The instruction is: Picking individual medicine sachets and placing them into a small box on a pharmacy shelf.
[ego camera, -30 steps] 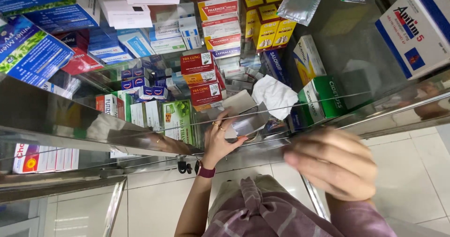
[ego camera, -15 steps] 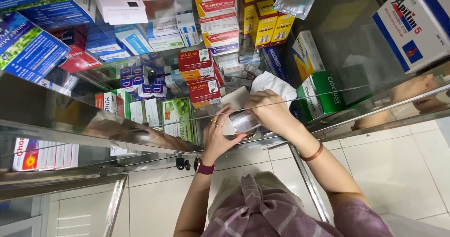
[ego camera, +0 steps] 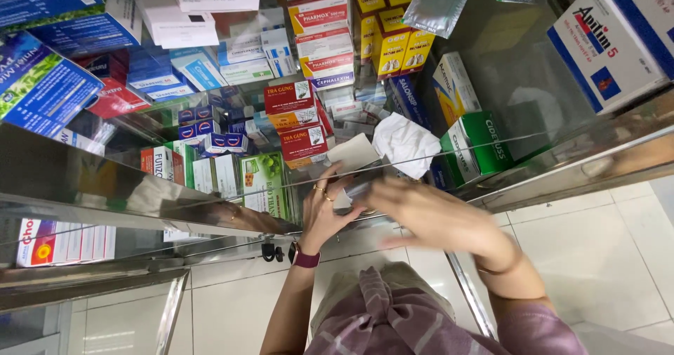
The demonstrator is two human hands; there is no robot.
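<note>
Far left, under the steel rail of the cabinet: a row of white-and-red boxes (ego camera: 60,241) standing on the lower shelf. Above the rail, on the glass shelf's left end: large blue-and-green boxes (ego camera: 42,81), then a clutter of small blue cartons (ego camera: 210,127). Further along, a green carton with a leaf picture (ego camera: 263,183), standing upright near the shelf's front edge, just beside the left hand.

Left hand (ego camera: 324,211), rings on two fingers, dark strap at the wrist, raised to the shelf's front edge. Fingers (ego camera: 330,179) curled and clamped on a small pale box (ego camera: 351,160), thumb below it, fingertips over its left side; box tilted, its upper flap sticking out past the fingers toward the red-and-orange stacked boxes (ego camera: 298,120) behind.

Right of the box: a crumpled white sheet (ego camera: 407,141) lying on the shelf, near but apart from the fingers. Right hand (ego camera: 439,218) blurred, spread flat just below and right of the pale box, fingers apart, gripping nothing; touching the box or not, cannot tell.

Further right: a green-and-white carton (ego camera: 481,144) at the shelf's front edge, and a large white-and-blue box (ego camera: 607,42) toward the far right corner.
</note>
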